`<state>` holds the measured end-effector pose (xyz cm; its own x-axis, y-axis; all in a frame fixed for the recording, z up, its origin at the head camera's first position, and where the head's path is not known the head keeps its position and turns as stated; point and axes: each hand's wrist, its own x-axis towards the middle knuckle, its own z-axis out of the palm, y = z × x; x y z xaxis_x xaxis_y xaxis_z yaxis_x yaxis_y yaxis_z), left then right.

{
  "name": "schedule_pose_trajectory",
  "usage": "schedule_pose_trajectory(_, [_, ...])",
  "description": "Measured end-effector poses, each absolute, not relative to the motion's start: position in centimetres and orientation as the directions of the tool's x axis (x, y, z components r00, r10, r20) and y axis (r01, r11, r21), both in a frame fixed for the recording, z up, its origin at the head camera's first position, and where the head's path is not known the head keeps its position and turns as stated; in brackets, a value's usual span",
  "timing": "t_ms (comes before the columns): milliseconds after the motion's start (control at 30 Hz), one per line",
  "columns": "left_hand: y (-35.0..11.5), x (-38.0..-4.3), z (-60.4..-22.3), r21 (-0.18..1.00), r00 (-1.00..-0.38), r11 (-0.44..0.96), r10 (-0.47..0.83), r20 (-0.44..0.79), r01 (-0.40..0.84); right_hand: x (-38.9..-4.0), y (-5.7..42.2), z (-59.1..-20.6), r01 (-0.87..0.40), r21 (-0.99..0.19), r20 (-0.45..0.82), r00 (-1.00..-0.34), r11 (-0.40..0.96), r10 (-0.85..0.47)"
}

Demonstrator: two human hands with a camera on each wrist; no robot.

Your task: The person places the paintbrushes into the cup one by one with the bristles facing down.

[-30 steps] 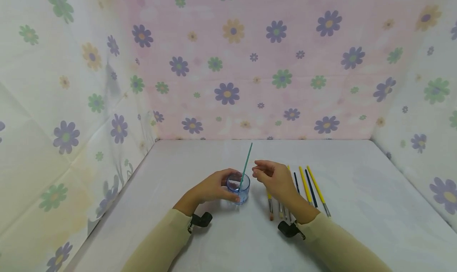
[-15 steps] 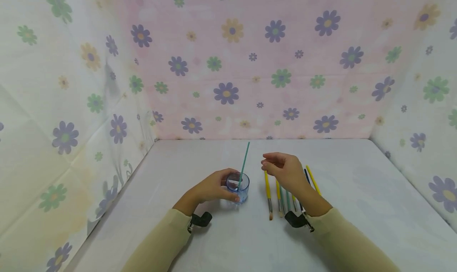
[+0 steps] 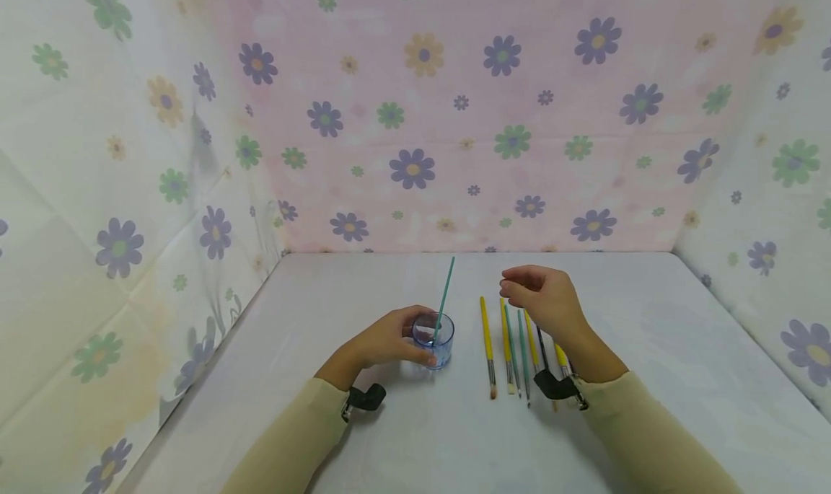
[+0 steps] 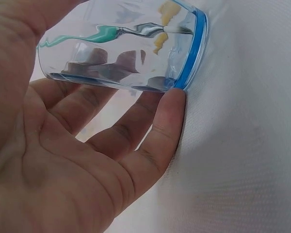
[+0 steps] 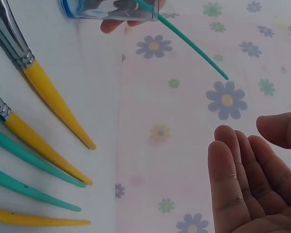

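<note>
A clear glass (image 3: 443, 354) with a blue base stands on the table, and my left hand (image 3: 381, 341) holds it, thumb on the near side and fingers round the far side. In it leans a thin green-handled paintbrush (image 3: 446, 286), bristles down at the bottom, as the left wrist view shows through the glass wall. My right hand (image 3: 552, 299) hovers above the upper ends of a row of paintbrushes, fingers loosely bent and thumb apart, with nothing between them. In the right wrist view its fingers (image 5: 223, 167) are off to the side of the brush handles.
To the right of the glass lie several paintbrushes, among them a yellow brush (image 3: 486, 327) at the row's left end and a green brush (image 3: 523, 350). My right forearm covers part of the row. Flowered cloth (image 3: 454, 119) walls the white table (image 3: 337, 285) at the back and sides.
My right hand has moved away from the glass, to the right and farther back over the brushes. The green brush has tipped slightly left in the glass. My left hand keeps its hold.
</note>
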<state>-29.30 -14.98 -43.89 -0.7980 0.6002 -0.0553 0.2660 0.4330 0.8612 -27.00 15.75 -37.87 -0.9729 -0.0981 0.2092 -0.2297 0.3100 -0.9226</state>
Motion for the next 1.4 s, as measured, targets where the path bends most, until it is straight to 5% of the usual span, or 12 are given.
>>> schedule_pose_trajectory(933, [-15.1,-29.2,-43.9,0.862,-0.804,0.438,0.591,-0.063,0.254,-29.4,23.8,-39.2,0.118,-0.876,-0.147,-0.989,0.467,-0.026])
schedule_pose_trajectory(1400, [-15.1,-29.2,-44.0,0.845,-0.804,0.459,0.591,-0.061,0.273,-30.6,25.4,-40.8,0.269,-0.736,-0.266,-0.959,0.621,0.100])
